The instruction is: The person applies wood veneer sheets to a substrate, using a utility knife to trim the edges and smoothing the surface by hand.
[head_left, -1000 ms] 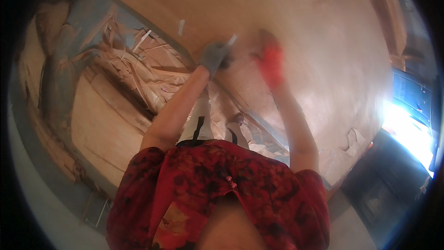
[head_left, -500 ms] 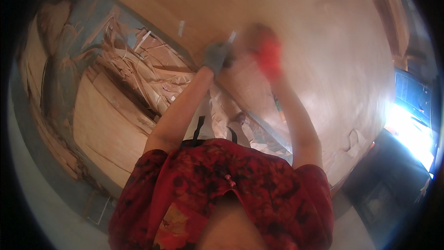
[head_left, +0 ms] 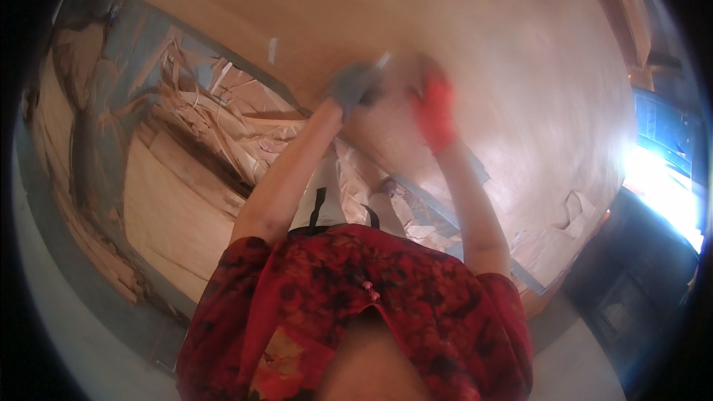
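A wide, smooth, light-brown wood sheet (head_left: 512,37) lies before me. My left hand (head_left: 347,89), in a grey glove, is over the sheet near its left edge. Its fingers look curled, with a small dark thing (head_left: 369,96) beside them that I cannot make out. A short white strip (head_left: 384,59) shows just past those fingers. To the right, my right hand (head_left: 436,110) in a red glove is above the sheet, its fingertips dark and smeared by motion. Another white strip (head_left: 272,50) lies on the sheet farther left.
Torn thin wood scraps (head_left: 252,134) heap up at the left and around my legs. A stack of pale wood sheets (head_left: 174,208) stands at the lower left. Ragged pieces (head_left: 572,215) lie along the near right edge. Bright light comes in at the far right, above a dark panel (head_left: 624,297).
My right hand has shifted slightly right and down, and its blur has lessened. My left hand stays almost in place. The sheet's left strip appears slightly farther left and lower.
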`<state>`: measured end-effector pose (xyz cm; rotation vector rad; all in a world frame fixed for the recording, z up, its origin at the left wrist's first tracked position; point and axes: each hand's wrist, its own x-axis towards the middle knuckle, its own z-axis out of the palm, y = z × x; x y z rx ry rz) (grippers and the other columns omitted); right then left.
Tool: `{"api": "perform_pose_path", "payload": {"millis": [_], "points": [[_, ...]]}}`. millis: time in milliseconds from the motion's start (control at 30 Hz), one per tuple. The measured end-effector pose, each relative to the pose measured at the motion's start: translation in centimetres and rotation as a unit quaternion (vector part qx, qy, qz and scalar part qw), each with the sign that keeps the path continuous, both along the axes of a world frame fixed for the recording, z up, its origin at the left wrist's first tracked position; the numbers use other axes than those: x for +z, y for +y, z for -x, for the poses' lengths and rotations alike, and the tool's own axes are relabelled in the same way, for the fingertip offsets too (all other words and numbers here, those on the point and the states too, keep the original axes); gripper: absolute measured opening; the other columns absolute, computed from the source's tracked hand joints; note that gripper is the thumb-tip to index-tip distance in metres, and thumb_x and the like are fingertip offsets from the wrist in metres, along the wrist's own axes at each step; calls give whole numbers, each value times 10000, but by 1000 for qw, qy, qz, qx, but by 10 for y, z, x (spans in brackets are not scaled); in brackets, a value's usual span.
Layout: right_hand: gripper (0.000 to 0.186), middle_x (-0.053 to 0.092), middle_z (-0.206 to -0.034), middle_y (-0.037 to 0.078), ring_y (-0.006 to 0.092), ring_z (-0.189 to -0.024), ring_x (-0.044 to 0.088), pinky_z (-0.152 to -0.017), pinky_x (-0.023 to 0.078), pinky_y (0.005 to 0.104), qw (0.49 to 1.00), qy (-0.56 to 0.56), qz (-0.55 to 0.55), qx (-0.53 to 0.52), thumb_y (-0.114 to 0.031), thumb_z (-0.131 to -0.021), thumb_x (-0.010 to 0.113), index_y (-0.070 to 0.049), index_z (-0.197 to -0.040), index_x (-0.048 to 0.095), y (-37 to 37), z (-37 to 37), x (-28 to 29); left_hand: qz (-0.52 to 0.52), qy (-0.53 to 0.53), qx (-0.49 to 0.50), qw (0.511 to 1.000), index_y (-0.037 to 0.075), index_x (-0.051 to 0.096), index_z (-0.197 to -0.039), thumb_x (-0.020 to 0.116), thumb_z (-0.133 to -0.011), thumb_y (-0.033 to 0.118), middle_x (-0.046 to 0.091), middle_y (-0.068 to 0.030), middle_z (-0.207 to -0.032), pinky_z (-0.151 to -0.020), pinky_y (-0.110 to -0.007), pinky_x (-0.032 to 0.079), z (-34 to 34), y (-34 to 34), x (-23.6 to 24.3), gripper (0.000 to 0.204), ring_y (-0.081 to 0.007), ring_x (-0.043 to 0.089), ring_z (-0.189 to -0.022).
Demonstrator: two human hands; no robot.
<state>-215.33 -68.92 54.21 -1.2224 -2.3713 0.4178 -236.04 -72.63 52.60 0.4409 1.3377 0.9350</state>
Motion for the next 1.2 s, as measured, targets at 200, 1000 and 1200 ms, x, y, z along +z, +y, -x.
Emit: {"api": "perform_pose_path", "payload": {"millis": [200,1000,1200], "points": [[597,511,-1458,99,305,-1396,403,-1058,376,456,989,-70,104,84,-102,-873,626,-102,-1449,467,9,23,-7,-35,144,-54,987,25,675,-924,671,-949,323,689,-74,-774,-476,-290,526,2,14,-42,299,-167,687,-627],[476,537,-1429,124,313,-1370,440,-1032,390,471,995,-49,5,90,-92,-892,597,-85,-1366,554,-8,49,12,-100,39,-8,994,43,674,-997,637,-982,278,673,-65,-761,-436,-262,455,59,-70,-27,238,-127,620,-545],[466,538,-1415,127,335,-1344,453,-1015,390,473,999,26,42,-23,-69,-870,603,-70,-1336,569,-29,4,6,20,-47,-87,995,63,670,-997,622,-973,250,669,-68,-718,-456,-258,470,2,-68,-5,195,-141,607,-526]]}}
